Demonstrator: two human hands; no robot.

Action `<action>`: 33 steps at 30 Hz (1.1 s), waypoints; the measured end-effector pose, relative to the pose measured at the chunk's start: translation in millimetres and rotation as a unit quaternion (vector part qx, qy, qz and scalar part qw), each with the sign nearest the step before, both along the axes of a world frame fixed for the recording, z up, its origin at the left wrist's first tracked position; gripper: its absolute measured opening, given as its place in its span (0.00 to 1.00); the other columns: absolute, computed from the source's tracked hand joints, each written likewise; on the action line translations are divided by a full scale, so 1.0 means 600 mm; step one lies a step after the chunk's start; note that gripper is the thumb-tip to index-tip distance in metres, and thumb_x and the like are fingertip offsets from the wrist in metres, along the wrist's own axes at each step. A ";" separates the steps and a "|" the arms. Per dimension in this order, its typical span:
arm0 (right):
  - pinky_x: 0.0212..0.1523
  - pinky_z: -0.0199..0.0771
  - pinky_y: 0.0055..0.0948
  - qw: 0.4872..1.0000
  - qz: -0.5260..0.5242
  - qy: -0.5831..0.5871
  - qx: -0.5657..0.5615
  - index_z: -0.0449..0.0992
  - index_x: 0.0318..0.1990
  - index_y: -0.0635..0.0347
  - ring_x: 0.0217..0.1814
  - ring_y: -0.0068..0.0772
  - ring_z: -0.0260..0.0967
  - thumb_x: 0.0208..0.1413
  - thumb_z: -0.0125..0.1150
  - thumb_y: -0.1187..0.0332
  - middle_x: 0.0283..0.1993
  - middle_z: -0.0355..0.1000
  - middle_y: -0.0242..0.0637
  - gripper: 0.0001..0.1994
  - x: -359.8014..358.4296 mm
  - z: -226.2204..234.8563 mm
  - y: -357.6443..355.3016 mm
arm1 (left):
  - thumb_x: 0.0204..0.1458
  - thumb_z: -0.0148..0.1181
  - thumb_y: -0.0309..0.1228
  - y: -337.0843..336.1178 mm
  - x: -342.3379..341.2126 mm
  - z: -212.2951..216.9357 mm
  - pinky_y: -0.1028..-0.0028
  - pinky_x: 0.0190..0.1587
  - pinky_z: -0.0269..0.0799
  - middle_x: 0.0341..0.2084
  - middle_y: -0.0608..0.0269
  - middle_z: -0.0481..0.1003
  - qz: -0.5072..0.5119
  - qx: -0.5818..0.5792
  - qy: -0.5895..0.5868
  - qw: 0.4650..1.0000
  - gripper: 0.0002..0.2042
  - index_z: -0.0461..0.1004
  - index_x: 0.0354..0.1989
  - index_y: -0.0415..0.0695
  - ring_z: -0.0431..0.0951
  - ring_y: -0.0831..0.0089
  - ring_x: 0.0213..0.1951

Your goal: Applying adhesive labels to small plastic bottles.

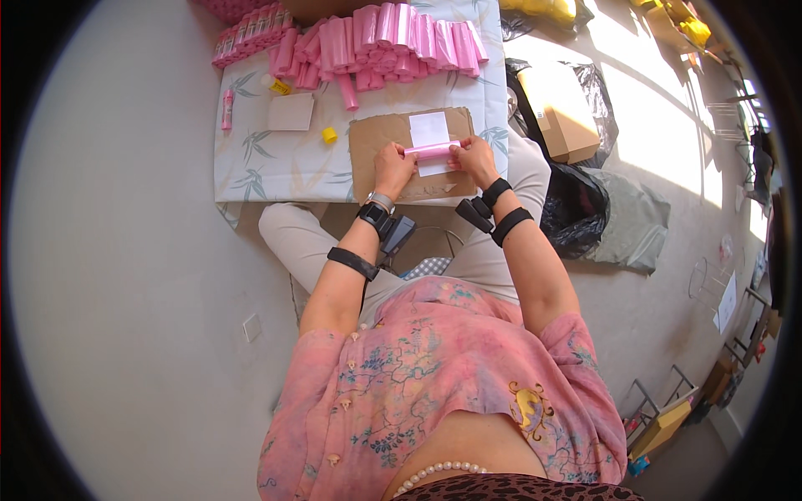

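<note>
My left hand [394,169] and my right hand [475,160] pinch the two ends of a small pink plastic roll [433,151]. They hold it crosswise over a white paper sheet [428,128], which shows above and below it. Whether the roll presses on the paper cannot be told. Under the paper lies a brown cardboard sheet [376,138] at the table's near edge. To the left of the cardboard are a yellow cap [329,135], a stack of white paper pieces [291,112] and a glue stick [278,85] with a yellow label.
A heap of pink rolls [376,42] covers the far side of the cloth-covered table [251,159]. Rolls with paper labels [255,33] are stacked at the far left; one labelled roll [227,110] lies alone. Right of the table are a cardboard box [564,113] and black plastic bags [575,209].
</note>
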State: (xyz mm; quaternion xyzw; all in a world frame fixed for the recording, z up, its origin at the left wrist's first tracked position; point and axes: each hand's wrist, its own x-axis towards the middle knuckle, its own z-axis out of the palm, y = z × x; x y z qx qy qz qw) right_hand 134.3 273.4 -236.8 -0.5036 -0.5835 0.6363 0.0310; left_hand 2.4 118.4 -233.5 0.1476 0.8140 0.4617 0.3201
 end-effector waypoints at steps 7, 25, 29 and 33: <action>0.30 0.88 0.30 0.999 0.041 -0.012 0.032 0.71 0.45 0.73 0.30 0.35 0.83 0.64 0.64 0.74 0.34 0.79 0.43 0.10 -0.004 0.006 0.006 | 0.50 0.71 0.29 0.001 -0.010 -0.017 0.64 0.37 0.79 0.25 0.49 0.82 -0.029 -0.031 0.073 0.996 0.10 0.77 0.33 0.35 0.85 0.59 0.28; 0.54 0.76 0.42 0.880 0.221 -0.006 0.421 0.81 0.49 0.52 0.55 0.51 0.74 0.55 0.66 0.74 0.47 0.76 0.45 0.13 0.006 0.053 0.011 | 0.48 0.72 0.34 0.007 -0.012 -0.014 0.58 0.40 0.78 0.26 0.45 0.81 -0.055 -0.068 0.118 0.989 0.13 0.78 0.30 0.36 0.83 0.49 0.33; 0.54 0.76 0.42 0.857 0.291 0.021 0.426 0.83 0.45 0.55 0.53 0.52 0.74 0.52 0.63 0.79 0.46 0.76 0.44 0.13 0.001 0.038 0.014 | 0.48 0.73 0.35 -0.001 -0.015 -0.010 0.58 0.40 0.78 0.26 0.46 0.82 -0.037 -0.045 0.112 0.992 0.13 0.78 0.30 0.36 0.84 0.50 0.33; 0.54 0.76 0.42 0.862 0.289 0.025 0.416 0.83 0.44 0.55 0.53 0.52 0.74 0.53 0.62 0.79 0.46 0.76 0.43 0.13 0.005 0.033 0.018 | 0.50 0.72 0.36 -0.006 0.005 0.035 0.65 0.51 0.76 0.48 0.41 0.80 -0.017 -0.065 0.147 0.987 0.22 0.75 0.49 0.37 0.81 0.55 0.52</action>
